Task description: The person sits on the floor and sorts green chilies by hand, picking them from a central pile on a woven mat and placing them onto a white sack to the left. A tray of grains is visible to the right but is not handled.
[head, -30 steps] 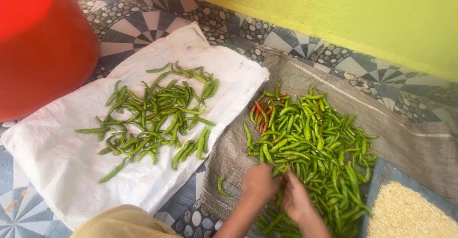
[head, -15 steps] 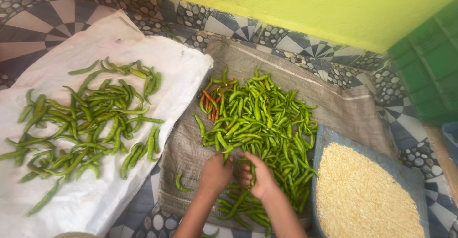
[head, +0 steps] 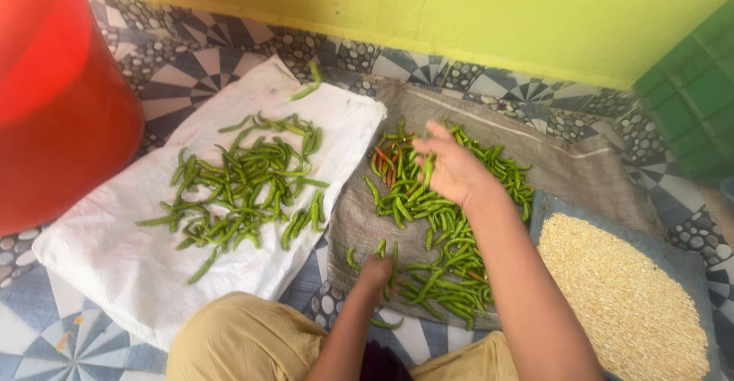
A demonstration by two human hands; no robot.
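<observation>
The grey sack [head: 566, 168] lies flat on the patterned floor [head: 191, 60] below the yellow wall [head: 428, 6], and everything else sits around it. A heap of green chillies [head: 443, 220], with a few red ones [head: 384, 159] near its far left edge, covers the sack's middle. The right hand [head: 453, 168] is raised over the far part of that heap, fingers [head: 437, 129] spread and loosely curled, with one green chilli [head: 428, 171] hanging from its grip. The left hand [head: 378, 271] rests at the sack's near edge, closed on a chilli [head: 394, 262] that stands up between its fingers; a few loose chillies lie just beside it. To the left of the sack, touching its edge, a white sack [head: 115, 259] holds a second, thinner spread of green chillies [head: 245, 182], and one chilli [head: 310, 87] lies at that sheet's far corner. Beyond the white sack, further left, stands a red bucket [head: 53, 98]. To the right of the grey sack, a blue cloth [head: 692, 262] carries a mound of pale grains [head: 623, 297]. A green crate [head: 692, 98] stands past the sack's far right corner. The person's tan-clothed knees [head: 229, 343] show at the near side.
</observation>
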